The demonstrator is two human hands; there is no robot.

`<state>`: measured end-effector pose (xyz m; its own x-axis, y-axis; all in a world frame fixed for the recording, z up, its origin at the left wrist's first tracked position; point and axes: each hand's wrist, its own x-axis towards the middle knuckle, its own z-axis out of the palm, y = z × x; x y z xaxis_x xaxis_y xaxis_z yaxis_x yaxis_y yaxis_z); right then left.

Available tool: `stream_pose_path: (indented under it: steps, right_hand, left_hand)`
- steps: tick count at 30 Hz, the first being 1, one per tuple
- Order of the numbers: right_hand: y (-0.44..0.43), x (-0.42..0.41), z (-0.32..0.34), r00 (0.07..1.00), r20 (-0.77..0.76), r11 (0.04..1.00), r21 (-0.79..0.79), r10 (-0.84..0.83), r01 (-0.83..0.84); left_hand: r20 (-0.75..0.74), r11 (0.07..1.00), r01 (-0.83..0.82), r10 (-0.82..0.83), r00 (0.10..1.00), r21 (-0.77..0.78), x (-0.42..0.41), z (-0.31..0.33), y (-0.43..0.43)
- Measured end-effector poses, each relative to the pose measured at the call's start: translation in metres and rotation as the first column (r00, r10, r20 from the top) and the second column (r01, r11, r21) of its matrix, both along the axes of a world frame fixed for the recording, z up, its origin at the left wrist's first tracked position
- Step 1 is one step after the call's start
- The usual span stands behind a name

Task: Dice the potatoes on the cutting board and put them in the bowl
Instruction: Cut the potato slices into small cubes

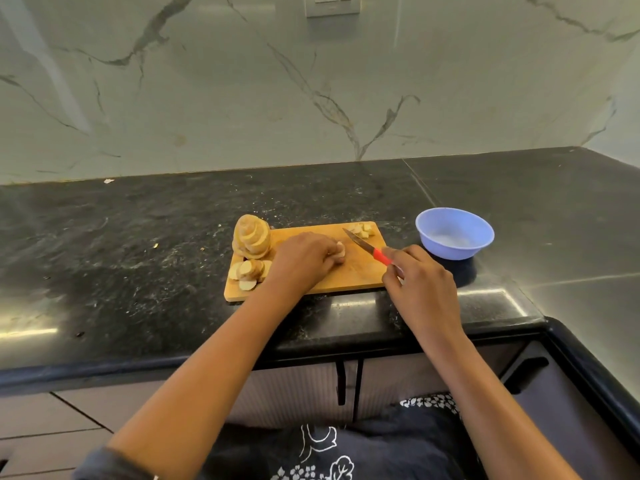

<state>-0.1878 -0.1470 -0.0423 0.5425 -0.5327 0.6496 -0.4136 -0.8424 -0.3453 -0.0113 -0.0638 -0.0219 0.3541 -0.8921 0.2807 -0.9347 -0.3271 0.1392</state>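
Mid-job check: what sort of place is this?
Most likely a home kitchen: a dark stone countertop over cabinet doors, a marble-look backsplash with a wall socket, and sliced potatoes on a wooden cutting board.

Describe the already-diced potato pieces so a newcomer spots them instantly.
On the black counter sits a wooden cutting board. At its far right corner, nearest the blue bowl, lies a heap of diced pieces. Unlike the round slices at the left end, they are chunks.
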Motion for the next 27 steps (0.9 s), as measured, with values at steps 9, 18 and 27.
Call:
stream_pose_path:
  steps: [9, 18, 27]
  right_hand:
    - [0.016, 0.003, 0.012, 0.999, -0.032, 1.0, 0.003, 0.027, -0.027]
    - [0.025, 0.016, 0.018, 0.984, -0.176, 0.999, -0.004, 0.038, -0.039]
    - [0.029, 0.038, 0.04, 0.926, -0.377, 1.0, 0.027, 0.011, -0.001]
  left_hand:
    - [0.097, 0.998, 0.006, -0.012, 0.995, 0.061, -0.002, -0.008, 0.009]
    - [0.077, 0.998, 0.03, -0.035, 0.996, 0.06, -0.001, -0.014, 0.012]
    - [0.022, 0.997, 0.072, -0.073, 0.997, 0.04, 0.0, -0.018, 0.015]
